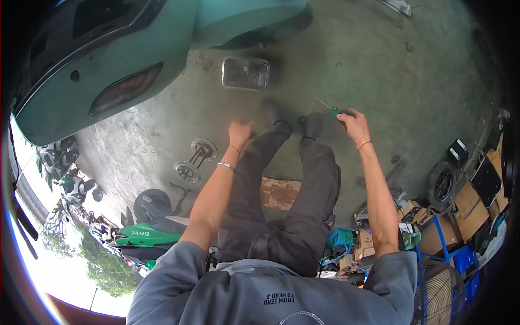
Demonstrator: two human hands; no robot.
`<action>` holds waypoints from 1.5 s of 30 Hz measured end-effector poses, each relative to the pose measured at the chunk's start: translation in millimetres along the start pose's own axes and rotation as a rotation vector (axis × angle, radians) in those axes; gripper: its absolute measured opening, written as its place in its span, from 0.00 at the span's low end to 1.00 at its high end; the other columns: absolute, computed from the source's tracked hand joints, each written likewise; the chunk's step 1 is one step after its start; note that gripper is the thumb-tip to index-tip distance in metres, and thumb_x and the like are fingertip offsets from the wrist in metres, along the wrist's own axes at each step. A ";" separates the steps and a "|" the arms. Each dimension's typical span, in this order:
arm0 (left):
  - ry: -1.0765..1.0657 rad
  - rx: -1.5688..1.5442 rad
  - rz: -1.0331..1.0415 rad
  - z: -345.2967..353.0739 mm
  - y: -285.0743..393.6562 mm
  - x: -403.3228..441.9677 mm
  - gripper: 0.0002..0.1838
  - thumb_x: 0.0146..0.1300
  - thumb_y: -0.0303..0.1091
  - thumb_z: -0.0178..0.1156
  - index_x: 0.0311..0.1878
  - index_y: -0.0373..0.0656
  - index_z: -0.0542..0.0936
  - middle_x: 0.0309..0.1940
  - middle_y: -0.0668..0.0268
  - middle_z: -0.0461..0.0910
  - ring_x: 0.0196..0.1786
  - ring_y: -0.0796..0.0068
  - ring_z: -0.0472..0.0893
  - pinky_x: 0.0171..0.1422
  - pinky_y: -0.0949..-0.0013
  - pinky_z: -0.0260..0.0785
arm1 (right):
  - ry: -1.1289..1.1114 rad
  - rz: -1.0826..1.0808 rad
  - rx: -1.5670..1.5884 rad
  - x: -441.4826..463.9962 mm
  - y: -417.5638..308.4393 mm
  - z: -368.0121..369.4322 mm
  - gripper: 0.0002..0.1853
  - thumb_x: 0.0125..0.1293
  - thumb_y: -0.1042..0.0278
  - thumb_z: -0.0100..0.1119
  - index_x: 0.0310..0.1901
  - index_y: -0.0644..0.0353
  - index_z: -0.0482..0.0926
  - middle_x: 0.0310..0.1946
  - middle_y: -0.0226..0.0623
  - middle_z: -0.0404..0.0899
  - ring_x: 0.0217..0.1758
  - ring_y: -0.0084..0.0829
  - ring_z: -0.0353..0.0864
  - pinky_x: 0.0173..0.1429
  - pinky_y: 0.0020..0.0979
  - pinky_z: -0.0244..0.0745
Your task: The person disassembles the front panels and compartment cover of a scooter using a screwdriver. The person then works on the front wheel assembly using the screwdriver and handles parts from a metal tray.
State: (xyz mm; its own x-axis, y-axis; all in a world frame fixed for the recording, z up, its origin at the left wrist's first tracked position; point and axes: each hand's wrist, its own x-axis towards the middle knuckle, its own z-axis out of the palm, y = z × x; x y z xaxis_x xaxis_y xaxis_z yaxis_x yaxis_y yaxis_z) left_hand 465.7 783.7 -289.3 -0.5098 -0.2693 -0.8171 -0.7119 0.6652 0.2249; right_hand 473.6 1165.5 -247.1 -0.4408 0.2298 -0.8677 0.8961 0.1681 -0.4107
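Observation:
My right hand (355,129) is closed around the green handle of a screwdriver (335,111); its thin metal shaft points away to the upper left. My left hand (240,133) hovers beside my knee with the fingers curled in. Whether anything is inside those fingers is hidden. Ahead of my feet a metal tray (233,75) lies on the floor with small parts in it, apart from both hands. The large teal vehicle body (157,59) fills the upper left, beyond my left hand.
To my left lie a wheel-like metal part (188,173) and a green scooter (149,233). On my right are a black wheel (441,184), cardboard (468,197), a blue frame (441,238) and a fan (433,292). A brown board (280,193) lies between my legs.

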 end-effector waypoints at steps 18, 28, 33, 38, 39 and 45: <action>0.780 0.162 0.058 173.9 -52.0 322.9 0.23 0.54 0.46 0.73 0.51 0.46 0.85 0.52 0.59 0.77 0.60 0.54 0.72 0.64 0.53 0.64 | -0.890 -0.937 -1.553 276.8 -156.2 243.7 0.13 0.48 0.70 0.60 0.34 0.69 0.85 0.37 0.53 0.85 0.42 0.50 0.86 0.46 0.44 0.81; 1.055 0.339 0.089 206.1 -65.7 349.1 0.09 0.55 0.35 0.64 0.38 0.44 0.87 0.48 0.62 0.79 0.58 0.57 0.73 0.59 0.54 0.63 | -0.899 -1.322 -1.909 208.1 -185.0 281.7 0.15 0.52 0.67 0.60 0.39 0.65 0.88 0.40 0.49 0.87 0.46 0.46 0.88 0.51 0.42 0.82; 0.913 0.329 0.039 187.1 -66.3 357.2 0.10 0.51 0.36 0.64 0.36 0.45 0.87 0.46 0.63 0.81 0.57 0.58 0.73 0.58 0.55 0.64 | -0.881 -1.404 -1.733 212.7 -186.9 261.1 0.15 0.49 0.68 0.59 0.36 0.66 0.87 0.39 0.53 0.86 0.46 0.48 0.87 0.50 0.43 0.81; 0.912 0.331 0.028 192.2 -67.9 355.8 0.12 0.51 0.36 0.63 0.38 0.45 0.87 0.45 0.62 0.81 0.56 0.58 0.74 0.57 0.55 0.64 | -0.904 -1.243 -1.865 203.3 -209.4 241.6 0.14 0.50 0.68 0.60 0.38 0.65 0.86 0.37 0.52 0.86 0.43 0.48 0.87 0.48 0.44 0.80; 0.892 0.322 0.061 190.6 -69.2 352.6 0.11 0.54 0.37 0.62 0.38 0.44 0.86 0.45 0.61 0.81 0.56 0.58 0.74 0.58 0.55 0.64 | -0.883 -1.267 -1.851 201.7 -212.9 239.5 0.15 0.50 0.67 0.61 0.38 0.64 0.86 0.36 0.51 0.86 0.42 0.48 0.87 0.48 0.44 0.80; 0.841 0.219 0.023 175.3 -61.1 348.1 0.15 0.56 0.41 0.64 0.39 0.40 0.86 0.46 0.60 0.82 0.56 0.58 0.75 0.59 0.54 0.65 | -0.849 -1.301 -1.782 209.6 -225.4 241.8 0.17 0.55 0.61 0.66 0.43 0.64 0.86 0.36 0.51 0.86 0.44 0.48 0.86 0.49 0.44 0.80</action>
State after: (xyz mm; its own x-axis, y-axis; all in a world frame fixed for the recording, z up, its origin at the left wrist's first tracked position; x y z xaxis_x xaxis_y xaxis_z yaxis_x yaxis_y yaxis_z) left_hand 416.5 771.5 -680.5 -0.7720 -0.6221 -0.1303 -0.6324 0.7725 0.0581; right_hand 191.7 943.9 -404.1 0.0039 -0.8496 -0.5275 -0.8249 0.2954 -0.4819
